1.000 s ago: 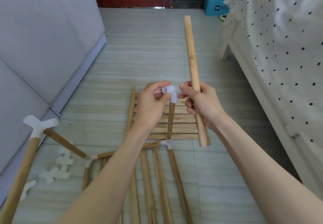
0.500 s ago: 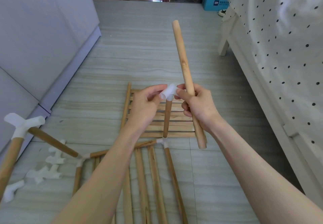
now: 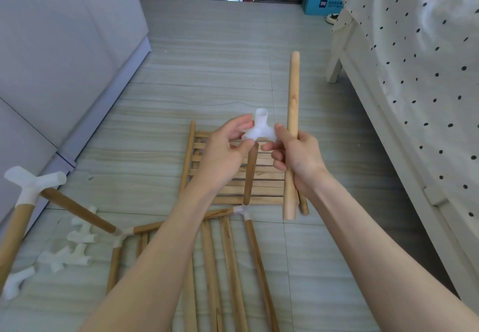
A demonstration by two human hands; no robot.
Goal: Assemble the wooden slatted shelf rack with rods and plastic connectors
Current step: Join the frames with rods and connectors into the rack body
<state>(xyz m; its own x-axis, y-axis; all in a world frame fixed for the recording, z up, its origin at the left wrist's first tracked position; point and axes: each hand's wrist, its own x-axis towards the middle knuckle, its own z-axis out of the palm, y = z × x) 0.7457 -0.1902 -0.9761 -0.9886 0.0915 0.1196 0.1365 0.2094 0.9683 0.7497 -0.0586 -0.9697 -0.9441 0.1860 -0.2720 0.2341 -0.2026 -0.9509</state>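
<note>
Matt pale wooden rod (image 3: 293, 113) (one small knot); translucent white plastic connector (image 3: 260, 130), smooth.

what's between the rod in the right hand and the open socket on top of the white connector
Nothing visible. The rod, gripped upright by the right hand, stands just right of the white connector, whose top socket faces up, uncovered. The left hand pinches the connector's side, below the opening.

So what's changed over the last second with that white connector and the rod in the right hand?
The white connector has been turned: its open socket, facing left before, now points up. Both hands pinch it as before atop the upright rod. The loose rod gripped by the right hand has swung from a leftward lean to near vertical. The left hand keeps its hold; the slatted panel lies unmoved on the floor.
</note>
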